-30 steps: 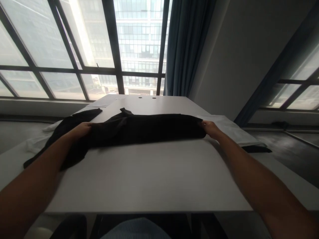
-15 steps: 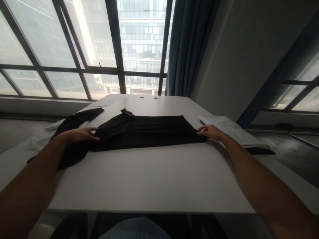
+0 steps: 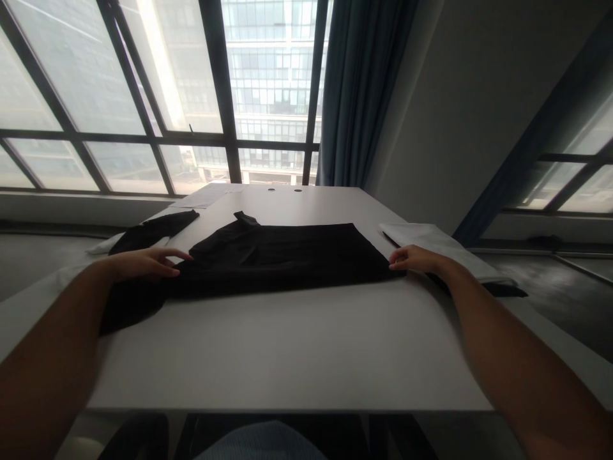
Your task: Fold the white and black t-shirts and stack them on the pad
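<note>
A folded black garment (image 3: 297,252) lies flat across the table, its long near edge running from side to side. At its right near corner, my right hand (image 3: 416,259) pinches the cloth between thumb and fingers. My left hand (image 3: 151,263) is over the garment's left end, thumb and forefinger apart, the fingertips touching or just above the cloth. A small flap (image 3: 246,218) sticks up from the far edge. Beyond my left wrist lies more black cloth (image 3: 153,233); whether it joins the garment is hidden.
The white table (image 3: 287,358) runs toward the window. White cloth (image 3: 426,239) with a dark edge lies at the right side. A pale sheet (image 3: 205,195) rests at the far left. A blue curtain (image 3: 364,96) hangs behind.
My right hand has moved slightly right and toward me with the garment's corner. My left hand has shifted left, its thumb and forefinger wider apart. The near edge has come closer to me.
</note>
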{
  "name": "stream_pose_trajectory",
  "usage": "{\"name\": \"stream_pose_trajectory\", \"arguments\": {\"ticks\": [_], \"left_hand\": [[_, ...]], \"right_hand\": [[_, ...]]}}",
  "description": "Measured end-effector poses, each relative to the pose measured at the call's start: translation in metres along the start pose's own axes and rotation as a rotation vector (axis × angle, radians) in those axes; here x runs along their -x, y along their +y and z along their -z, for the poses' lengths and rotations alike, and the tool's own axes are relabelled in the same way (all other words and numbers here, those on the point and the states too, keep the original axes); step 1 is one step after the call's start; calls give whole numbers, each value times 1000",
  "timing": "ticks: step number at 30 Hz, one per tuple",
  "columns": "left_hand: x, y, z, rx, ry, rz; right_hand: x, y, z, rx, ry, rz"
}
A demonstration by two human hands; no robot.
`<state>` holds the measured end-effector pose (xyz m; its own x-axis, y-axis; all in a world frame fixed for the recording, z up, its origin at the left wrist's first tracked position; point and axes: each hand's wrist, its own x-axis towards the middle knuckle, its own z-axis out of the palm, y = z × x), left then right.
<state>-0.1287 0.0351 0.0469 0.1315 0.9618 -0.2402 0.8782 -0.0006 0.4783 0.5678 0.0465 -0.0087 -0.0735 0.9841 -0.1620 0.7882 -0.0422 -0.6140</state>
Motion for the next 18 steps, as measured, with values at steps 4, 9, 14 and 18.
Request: {"name": "stream_pose_trajectory", "arguments": {"ticks": [4,9,14,18], "left_hand": [[-7,0,-7,76,-162,50],[-14,-4,-11,41,-181,70],[-16,-5,-16,27,-220,104],[-20,0,-19,-48,-167,82]], "right_hand": [[0,-5,-3,-31,16,24],[-5,-2,-3,-15,-20,-9],[-4,2,2,32,-106,-49],[4,-3,3,8,-95,-52]]}}
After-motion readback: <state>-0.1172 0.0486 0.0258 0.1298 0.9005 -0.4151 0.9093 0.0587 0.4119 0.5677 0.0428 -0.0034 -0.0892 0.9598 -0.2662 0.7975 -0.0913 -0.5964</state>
